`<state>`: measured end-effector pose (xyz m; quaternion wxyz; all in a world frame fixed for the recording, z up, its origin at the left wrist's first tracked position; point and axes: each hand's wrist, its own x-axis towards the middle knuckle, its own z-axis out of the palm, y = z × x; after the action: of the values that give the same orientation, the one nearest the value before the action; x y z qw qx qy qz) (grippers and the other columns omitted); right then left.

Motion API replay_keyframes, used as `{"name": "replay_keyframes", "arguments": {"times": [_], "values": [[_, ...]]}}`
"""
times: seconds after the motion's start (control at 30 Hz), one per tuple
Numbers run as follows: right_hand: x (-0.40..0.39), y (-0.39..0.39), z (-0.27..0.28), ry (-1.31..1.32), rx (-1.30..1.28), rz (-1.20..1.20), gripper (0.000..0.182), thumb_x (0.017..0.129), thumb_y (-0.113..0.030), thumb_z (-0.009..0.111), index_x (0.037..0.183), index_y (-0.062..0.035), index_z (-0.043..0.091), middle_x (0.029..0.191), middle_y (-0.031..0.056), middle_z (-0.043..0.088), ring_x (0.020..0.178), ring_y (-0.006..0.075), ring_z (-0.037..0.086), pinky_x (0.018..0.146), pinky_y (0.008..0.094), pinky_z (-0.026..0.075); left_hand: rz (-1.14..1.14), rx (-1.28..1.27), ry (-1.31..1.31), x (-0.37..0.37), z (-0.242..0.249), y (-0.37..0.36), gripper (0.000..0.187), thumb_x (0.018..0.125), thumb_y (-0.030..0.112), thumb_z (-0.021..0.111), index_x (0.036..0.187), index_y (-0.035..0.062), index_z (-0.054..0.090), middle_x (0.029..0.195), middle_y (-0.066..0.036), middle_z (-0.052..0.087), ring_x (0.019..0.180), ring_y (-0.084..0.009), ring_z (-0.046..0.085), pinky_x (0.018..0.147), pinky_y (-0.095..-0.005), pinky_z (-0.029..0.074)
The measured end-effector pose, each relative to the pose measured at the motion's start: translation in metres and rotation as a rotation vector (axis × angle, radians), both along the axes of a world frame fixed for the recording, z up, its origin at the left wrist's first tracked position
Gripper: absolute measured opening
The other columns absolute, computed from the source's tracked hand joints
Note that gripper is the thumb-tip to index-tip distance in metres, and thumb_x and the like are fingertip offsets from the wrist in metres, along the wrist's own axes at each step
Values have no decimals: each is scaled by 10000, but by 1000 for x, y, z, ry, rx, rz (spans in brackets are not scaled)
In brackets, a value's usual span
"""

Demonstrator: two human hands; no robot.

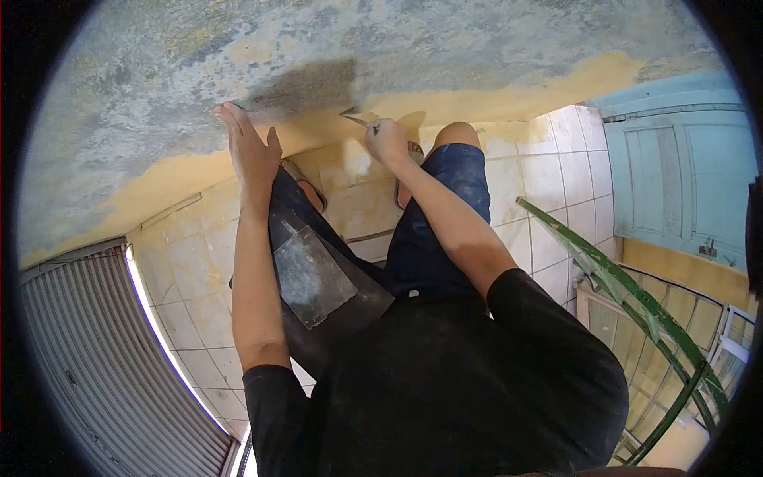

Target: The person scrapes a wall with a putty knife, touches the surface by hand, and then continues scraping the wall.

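Observation:
My right hand is closed around the handle of a scraper, whose thin blade points at the lower part of the wall. Grey, blotchy coating covers the wall above, with a yellow band below. Fingers stretched and thumb apart, my left hand reaches up to the wall, its fingertips right at the grey surface. A worn dark grey sheet lies across my left thigh, over the dark shorts. The scraper's handle is mostly hidden in my fist.
White floor tiles with yellow stains run along the wall's foot. A corrugated metal shutter stands at the left. To the right are a light blue door and curved green metal bars with peeling paint.

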<state>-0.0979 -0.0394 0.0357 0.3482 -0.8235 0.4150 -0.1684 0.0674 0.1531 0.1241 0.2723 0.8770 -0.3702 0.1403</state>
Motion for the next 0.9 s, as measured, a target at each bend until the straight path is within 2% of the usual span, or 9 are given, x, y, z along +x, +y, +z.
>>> {"name": "replay_keyframes", "arguments": {"times": [0.17,0.37,0.43,0.57,0.63,0.8,0.9], "values": [[-9,-4,23,-27,52,-37,219,807,-175,576,861,-45,744,830,231,671,800,398,666,763,431,538,-9,37,28,4,4,5,889,821,109,668,1477,-90,101,1516,-364,84,1384,-500,234,1122,-461,300],[-7,-5,12,-3,28,-8,222,804,-169,582,892,-44,743,849,233,673,800,392,668,765,424,538,1,11,-8,3,0,1,880,826,110,663,1473,-94,103,1516,-364,85,1389,-494,227,1127,-459,293],[-17,-9,20,-17,53,-8,251,829,-206,579,913,-37,746,855,223,690,808,355,688,764,392,541,-1,8,19,3,2,1,880,826,109,663,1473,-95,103,1516,-365,84,1393,-491,220,1129,-459,289],[-13,-6,9,-23,39,-43,243,819,-198,588,911,-37,745,850,222,690,801,354,690,768,392,542,15,13,31,2,0,0,895,820,112,672,1475,-92,97,1518,-362,82,1404,-480,202,1132,-459,282],[0,-4,3,6,-14,-1,232,797,-165,586,920,-49,744,840,227,676,792,385,670,752,422,540,14,9,22,-1,-1,-1,902,817,112,675,1476,-90,94,1519,-361,83,1404,-477,204,1133,-457,282],[-16,-7,35,2,57,-32,229,797,-162,577,904,-52,747,840,228,674,793,394,667,763,432,538,-11,16,0,6,0,3,916,811,112,679,1478,-87,84,1520,-360,78,1406,-473,205,1133,-447,285],[-6,-1,27,6,49,-33,226,799,-159,569,887,-52,748,839,233,671,792,399,664,768,436,537,-3,37,35,2,-1,3,916,809,110,679,1478,-87,84,1520,-363,70,1407,-475,201,1132,-443,288]]}}
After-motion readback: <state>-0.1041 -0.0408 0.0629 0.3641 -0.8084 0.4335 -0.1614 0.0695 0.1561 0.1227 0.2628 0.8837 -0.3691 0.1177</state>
